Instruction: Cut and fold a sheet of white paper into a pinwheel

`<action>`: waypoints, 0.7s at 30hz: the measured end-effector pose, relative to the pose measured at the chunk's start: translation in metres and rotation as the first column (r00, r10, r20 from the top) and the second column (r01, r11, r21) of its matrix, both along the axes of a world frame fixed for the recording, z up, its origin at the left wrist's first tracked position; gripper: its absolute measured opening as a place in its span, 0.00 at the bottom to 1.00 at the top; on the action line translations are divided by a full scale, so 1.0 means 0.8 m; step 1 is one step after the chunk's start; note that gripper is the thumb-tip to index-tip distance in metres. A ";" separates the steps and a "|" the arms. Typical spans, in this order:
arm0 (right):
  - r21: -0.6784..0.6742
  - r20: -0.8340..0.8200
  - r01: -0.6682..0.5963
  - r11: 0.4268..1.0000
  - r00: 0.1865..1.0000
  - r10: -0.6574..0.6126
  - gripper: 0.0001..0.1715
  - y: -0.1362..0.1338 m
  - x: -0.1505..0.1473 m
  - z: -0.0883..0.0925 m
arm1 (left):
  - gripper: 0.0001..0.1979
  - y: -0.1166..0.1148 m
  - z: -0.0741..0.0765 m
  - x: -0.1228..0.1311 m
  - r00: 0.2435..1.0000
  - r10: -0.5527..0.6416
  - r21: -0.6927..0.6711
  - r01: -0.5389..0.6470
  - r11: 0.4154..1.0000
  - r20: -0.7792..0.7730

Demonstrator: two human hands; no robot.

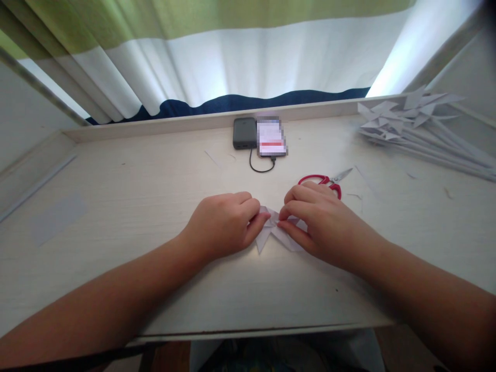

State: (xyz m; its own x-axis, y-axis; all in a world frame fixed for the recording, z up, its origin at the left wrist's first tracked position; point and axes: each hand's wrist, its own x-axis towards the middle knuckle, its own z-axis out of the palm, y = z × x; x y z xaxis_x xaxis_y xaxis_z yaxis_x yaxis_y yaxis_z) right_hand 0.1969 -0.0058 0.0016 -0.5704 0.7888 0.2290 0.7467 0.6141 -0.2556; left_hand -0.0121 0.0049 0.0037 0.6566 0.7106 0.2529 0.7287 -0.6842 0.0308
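A white folded paper pinwheel [284,236] lies low over the table's near middle, its pointed blades showing between and below my hands. My left hand [227,225] is closed at its left side, thumb and curled fingers pinching the paper. From the right, my right hand [313,219] pinches near the pinwheel's centre with thumb and forefinger, covering part of the right blades. Just beyond my right hand lie red-handled scissors [329,181], blades open a little and pointing right.
A black power bank [245,133] is cabled to a phone [271,137] by the back ledge. Several paper pinwheels [403,116] on paper sticks are piled at the back right. A paper sheet [60,218] lies at left, and thin paper scraps are scattered about. A curtain [232,57] hangs behind.
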 end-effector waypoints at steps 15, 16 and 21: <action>-0.081 -0.065 0.056 0.995 0.996 -0.061 0.07 -0.015 -0.020 -0.007 | 0.18 -0.018 0.011 0.002 0.981 0.159 -0.276 -0.184 0.944 -0.108; -0.108 -0.082 0.058 0.992 0.994 -0.067 0.08 -0.016 -0.021 -0.006 | 0.17 -0.016 0.009 0.002 0.983 0.161 -0.273 -0.179 0.945 -0.087; -0.264 -0.193 0.086 0.961 0.971 -0.140 0.08 -0.013 -0.014 0.002 | 0.17 -0.018 0.003 0.002 0.984 0.179 -0.259 -0.174 0.950 -0.003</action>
State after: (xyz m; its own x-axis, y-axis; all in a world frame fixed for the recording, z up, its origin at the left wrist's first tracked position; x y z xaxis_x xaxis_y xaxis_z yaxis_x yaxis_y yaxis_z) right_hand 0.1854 -0.0164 0.0029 -0.4349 0.8927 0.1180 0.7216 0.4239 -0.5474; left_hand -0.0101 -0.0094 0.0061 0.5114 0.8574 0.0583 0.8344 -0.5116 0.2050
